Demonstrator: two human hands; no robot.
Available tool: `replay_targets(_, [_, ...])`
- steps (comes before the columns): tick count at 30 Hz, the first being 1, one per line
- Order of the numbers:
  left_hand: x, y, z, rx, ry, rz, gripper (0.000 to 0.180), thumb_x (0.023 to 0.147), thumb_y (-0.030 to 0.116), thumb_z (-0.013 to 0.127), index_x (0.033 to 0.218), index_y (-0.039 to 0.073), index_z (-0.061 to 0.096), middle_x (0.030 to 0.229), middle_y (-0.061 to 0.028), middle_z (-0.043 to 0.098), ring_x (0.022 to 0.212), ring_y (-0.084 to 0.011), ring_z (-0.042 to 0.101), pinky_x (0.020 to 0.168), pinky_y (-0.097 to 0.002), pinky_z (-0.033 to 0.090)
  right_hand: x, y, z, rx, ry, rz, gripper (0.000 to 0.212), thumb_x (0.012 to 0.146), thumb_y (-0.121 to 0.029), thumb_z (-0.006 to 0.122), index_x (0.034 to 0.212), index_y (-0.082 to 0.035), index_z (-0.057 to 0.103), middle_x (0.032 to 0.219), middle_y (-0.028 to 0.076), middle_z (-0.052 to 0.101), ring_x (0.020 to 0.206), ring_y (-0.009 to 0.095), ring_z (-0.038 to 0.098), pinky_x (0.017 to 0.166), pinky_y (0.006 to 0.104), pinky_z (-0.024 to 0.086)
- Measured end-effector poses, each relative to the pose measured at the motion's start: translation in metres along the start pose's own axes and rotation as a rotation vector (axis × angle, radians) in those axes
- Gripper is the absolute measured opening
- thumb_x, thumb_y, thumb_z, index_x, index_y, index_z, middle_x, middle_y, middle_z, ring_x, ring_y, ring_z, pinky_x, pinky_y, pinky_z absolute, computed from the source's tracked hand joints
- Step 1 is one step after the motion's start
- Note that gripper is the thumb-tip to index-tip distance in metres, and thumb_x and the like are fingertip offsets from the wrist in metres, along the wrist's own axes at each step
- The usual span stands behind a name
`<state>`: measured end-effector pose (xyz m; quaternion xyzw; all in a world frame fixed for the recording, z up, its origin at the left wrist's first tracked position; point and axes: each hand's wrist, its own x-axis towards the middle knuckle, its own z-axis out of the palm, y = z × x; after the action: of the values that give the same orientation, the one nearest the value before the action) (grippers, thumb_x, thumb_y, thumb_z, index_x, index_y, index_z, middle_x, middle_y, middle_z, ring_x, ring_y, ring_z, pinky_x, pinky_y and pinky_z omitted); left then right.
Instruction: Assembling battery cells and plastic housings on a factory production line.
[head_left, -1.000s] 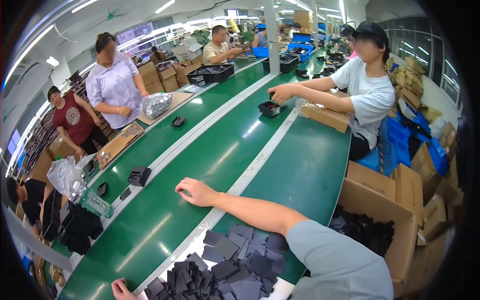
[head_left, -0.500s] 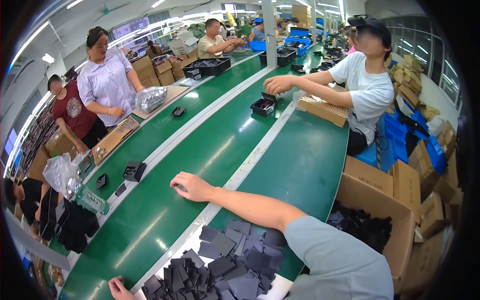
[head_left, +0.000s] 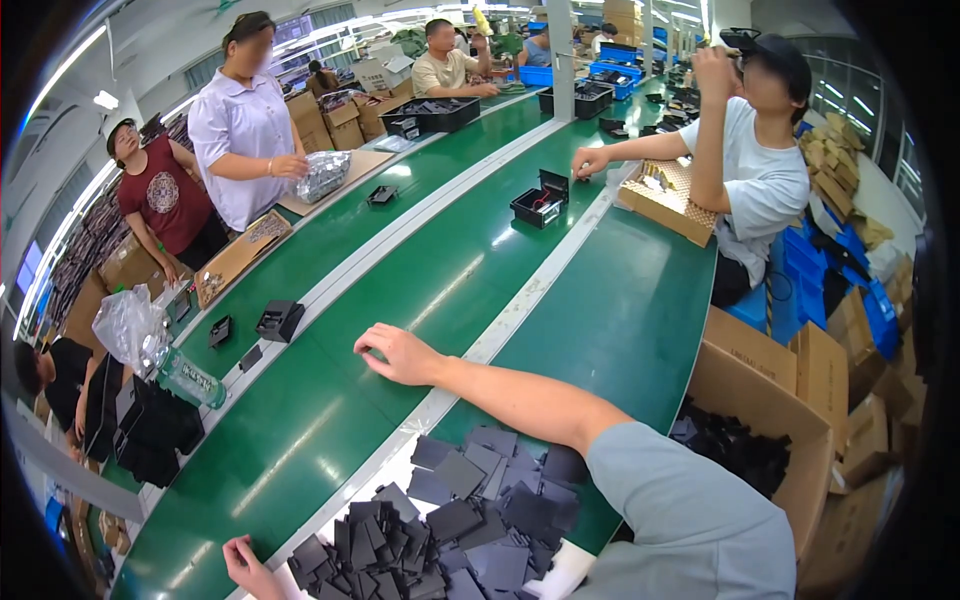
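My right hand [head_left: 402,356] rests at the green conveyor belt [head_left: 330,420], its fingers loosely curled and apart, with nothing in them. That forearm crosses the pale metal rail. At the lower edge my left hand [head_left: 246,566] is partly in view beside the belt, finger and thumb apart and holding nothing. Between my arms lies a heap of flat black plastic covers [head_left: 470,515] on a white surface. Farther up the belt stands a black plastic box [head_left: 540,207] with its lid raised and a red wire inside.
A co-worker at the right has a cardboard tray [head_left: 665,212] in front. An open carton [head_left: 800,450] of black parts stands right of my arm. Across the belt are a green-tinted bottle [head_left: 190,378], small black boxes [head_left: 280,320] and several people.
The co-worker at the right has lifted one hand to the head; the other hand is beside the open box. My hands hold nearly the same pose while the view shifts slightly.
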<state>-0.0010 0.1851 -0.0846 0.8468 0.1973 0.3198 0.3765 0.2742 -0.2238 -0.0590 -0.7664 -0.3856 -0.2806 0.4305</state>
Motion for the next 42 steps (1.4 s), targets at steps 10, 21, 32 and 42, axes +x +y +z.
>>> replay_targets(10, [-0.003, 0.01, 0.005, 0.074, -0.028, 0.059, 0.017, 0.096, 0.012, 0.048, 0.086, 0.001, 0.057, 0.082, -0.0064, 0.062, 0.075, -0.0163, 0.054, 0.075, -0.0269, 0.043, 0.048, 0.095, -0.075, -0.397, 0.281, 0.16, 0.019, 0.078, -0.016, 0.059, 0.093, -0.005, 0.065, 0.092, 0.013, 0.067, 0.082, 0.031, 0.061, 0.075, 0.0397, 0.05])
replay_targets(21, [-0.001, -0.001, 0.009, 0.217, -0.04, 0.107, 0.018, 0.094, 0.014, 0.055, 0.094, -0.002, 0.064, 0.082, -0.0135, 0.067, 0.069, -0.0246, 0.059, 0.068, -0.0322, 0.049, 0.006, 0.248, -0.278, -1.111, 0.277, 1.091, 0.027, 0.078, -0.014, 0.057, 0.103, -0.006, 0.06, 0.105, 0.015, 0.064, 0.1, 0.034, 0.06, 0.082, 0.0465, 0.047])
replay_targets(32, [-0.004, 0.026, 0.006, 0.147, -0.03, 0.157, 0.014, 0.093, 0.008, 0.05, 0.085, 0.0, 0.058, 0.079, -0.0066, 0.062, 0.07, -0.0162, 0.052, 0.07, -0.0267, 0.043, 0.001, 0.162, -0.216, -1.278, -0.081, 0.353, 0.026, 0.079, -0.021, 0.066, 0.099, -0.006, 0.057, 0.1, 0.013, 0.062, 0.097, 0.031, 0.06, 0.078, 0.0437, 0.05])
replay_targets(42, [-0.013, 0.048, 0.005, 0.006, -0.018, 0.12, 0.009, 0.09, 0.004, 0.054, 0.091, 0.0, 0.062, 0.086, -0.0072, 0.068, 0.073, -0.0167, 0.058, 0.073, -0.0273, 0.047, -0.015, 0.142, -0.198, -0.662, -0.156, 0.615, 0.045, 0.069, -0.013, 0.076, 0.105, -0.006, 0.049, 0.106, 0.014, 0.054, 0.098, 0.032, 0.054, 0.083, 0.0415, 0.048])
